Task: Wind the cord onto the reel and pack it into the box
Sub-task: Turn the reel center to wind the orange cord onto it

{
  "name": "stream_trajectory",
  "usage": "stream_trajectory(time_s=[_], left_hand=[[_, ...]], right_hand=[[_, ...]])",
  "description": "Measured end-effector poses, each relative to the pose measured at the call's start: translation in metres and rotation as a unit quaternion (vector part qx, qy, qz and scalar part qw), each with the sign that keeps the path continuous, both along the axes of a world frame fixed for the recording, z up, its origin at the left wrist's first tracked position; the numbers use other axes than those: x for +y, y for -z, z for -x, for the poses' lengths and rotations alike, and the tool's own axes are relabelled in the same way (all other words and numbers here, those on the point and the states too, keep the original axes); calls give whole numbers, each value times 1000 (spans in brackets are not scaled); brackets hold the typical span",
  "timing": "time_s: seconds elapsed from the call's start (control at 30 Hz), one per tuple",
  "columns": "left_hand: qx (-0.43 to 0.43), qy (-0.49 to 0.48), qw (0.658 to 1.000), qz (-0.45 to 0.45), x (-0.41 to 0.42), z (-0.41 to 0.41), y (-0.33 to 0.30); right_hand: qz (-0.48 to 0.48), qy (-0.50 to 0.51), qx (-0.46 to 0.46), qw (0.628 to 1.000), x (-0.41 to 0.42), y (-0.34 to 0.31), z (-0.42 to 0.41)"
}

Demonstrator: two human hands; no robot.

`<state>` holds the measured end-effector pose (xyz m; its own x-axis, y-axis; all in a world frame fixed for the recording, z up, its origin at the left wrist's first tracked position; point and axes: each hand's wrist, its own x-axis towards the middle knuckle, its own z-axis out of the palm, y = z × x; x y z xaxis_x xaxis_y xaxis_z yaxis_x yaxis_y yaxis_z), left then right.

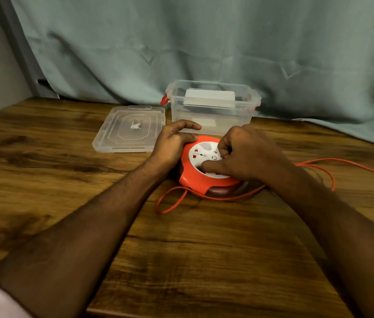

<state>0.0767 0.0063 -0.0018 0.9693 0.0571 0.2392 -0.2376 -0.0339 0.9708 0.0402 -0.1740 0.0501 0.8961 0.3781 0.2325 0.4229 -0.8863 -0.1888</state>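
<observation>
- Lying flat on the brown wood-grain table (204, 260), the round orange plastic cord reel with a white socket face (187, 177) sits just right of the frame's centre.
- At the reel's 9 o'clock, the left hand (172, 143) rests against the orange rim — thumb pressed on the rim's top edge, index finger stretched out above it toward 12 o'clock, the other fingers loosely curled. It braces the reel and is not closed around anything.
- At the reel's 3 o'clock, the right hand (243, 154) lies over the white face, fingers bunched and curled down onto it, thumb pointing toward 9 o'clock across the face. Whether the fingertips pinch a knob or only press on the face I cannot tell; they hide that spot.
- From under the reel the thin orange cord (222, 199) emerges at about 6 o'clock, forms a small loop on the table toward 7 o'clock, and sweeps under the right forearm toward 3 o'clock, where more loose loops run off the right edge of the frame.
- At 12 o'clock from the reel, just behind it, stands the clear rectangular plastic storage box with red side latches (213, 115), open at the top, with a pale rectangular piece inside that I cannot identify.
- At 10 o'clock from the reel, the clear flat plastic lid (112, 143) lies on the table, just left of the box.
- Behind everything hangs a grey-green fabric curtain (204, 37) — its hem touches the table's far edge.
</observation>
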Motion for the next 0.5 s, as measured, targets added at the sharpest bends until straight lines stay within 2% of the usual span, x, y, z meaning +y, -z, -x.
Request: stream_trajectory(time_s=[0.3, 0.5], left_hand=[[8, 15, 1000, 4, 1, 0, -1], [9, 13, 1000, 8, 1, 0, -1]], right_hand=[[-53, 44, -33, 997, 18, 14, 1], [-47, -24, -34, 998, 6, -4, 4]])
